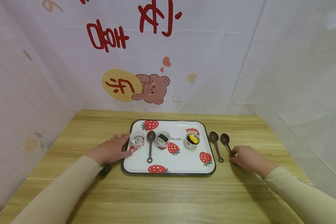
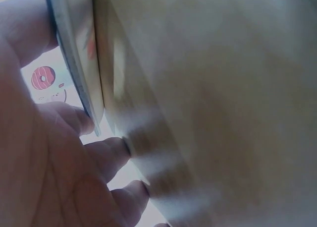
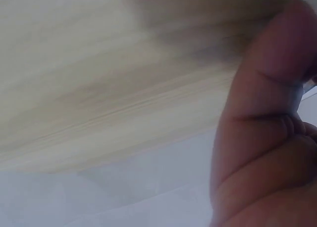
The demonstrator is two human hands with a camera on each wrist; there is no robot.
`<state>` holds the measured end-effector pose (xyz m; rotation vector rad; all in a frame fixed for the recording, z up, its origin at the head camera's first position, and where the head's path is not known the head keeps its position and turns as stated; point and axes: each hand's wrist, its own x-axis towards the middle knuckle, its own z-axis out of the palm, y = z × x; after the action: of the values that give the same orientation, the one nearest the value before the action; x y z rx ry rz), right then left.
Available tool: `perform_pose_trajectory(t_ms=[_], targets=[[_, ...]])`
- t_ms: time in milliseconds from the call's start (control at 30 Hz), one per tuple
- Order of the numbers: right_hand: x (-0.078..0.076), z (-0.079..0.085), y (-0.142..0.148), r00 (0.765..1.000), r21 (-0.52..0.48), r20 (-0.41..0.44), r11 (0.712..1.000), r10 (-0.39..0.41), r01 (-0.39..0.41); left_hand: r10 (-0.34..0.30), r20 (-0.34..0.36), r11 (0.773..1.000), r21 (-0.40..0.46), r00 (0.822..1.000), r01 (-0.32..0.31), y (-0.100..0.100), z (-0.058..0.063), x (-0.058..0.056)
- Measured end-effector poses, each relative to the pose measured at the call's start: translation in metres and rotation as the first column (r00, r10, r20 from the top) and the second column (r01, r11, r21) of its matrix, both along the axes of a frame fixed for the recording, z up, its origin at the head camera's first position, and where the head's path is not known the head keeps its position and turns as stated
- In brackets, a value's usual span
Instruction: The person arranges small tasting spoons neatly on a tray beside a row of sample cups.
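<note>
The head view shows a pale wood-grain table, on which lies a white rectangular tray with a dark rim and red strawberry prints. The left hand, its fingers loosely spread, touches the tray's left edge, thumb over the rim, gripping nothing. The right hand has thumb and fingers bent together, pinching the handle of a dark brown, plastic-looking long spoon right of the tray. A matching brown spoon lies between it and the tray; another brown spoon rests on the tray, between two small printed white cups. A third white cup with a yellow-topped filling stands farther right.

To handle the pinched spoon well, keep hold near the handle's end, lift clear of its neighbour before moving sideways, and leave the left hand light so it neither tips the tray nor nudges the nearest cup.
</note>
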<state>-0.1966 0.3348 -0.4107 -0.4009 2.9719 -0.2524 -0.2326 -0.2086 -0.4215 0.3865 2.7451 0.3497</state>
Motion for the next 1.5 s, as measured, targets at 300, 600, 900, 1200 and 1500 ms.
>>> perform_pose_trajectory(t_ms=[300,600,900,1200,1500], targets=[[0.001,0.000,0.000,0.999,-0.004,-0.035,1.000,-0.012,0.012,-0.007,-0.006,1.000,-0.002,1.000,0.007,0.000,0.000,0.000],[-0.001,0.003,-0.001,0.998,-0.046,-0.055,0.998,-0.044,0.042,0.004,0.004,1.000,-0.002,1.000,-0.004,0.001,0.001,0.000],[-0.002,0.008,-0.006,0.995,-0.110,-0.081,0.992,-0.064,0.055,-0.002,0.000,1.000,0.003,1.000,0.002,0.001,0.004,0.002],[-0.002,0.008,-0.010,0.990,-0.167,-0.120,0.985,-0.068,0.047,0.008,0.010,1.000,0.005,1.000,-0.008,0.001,0.003,0.002],[-0.001,0.011,-0.018,0.987,-0.206,-0.147,0.978,-0.064,0.033,0.008,0.008,1.000,0.009,1.000,-0.008,0.002,0.004,0.002]])
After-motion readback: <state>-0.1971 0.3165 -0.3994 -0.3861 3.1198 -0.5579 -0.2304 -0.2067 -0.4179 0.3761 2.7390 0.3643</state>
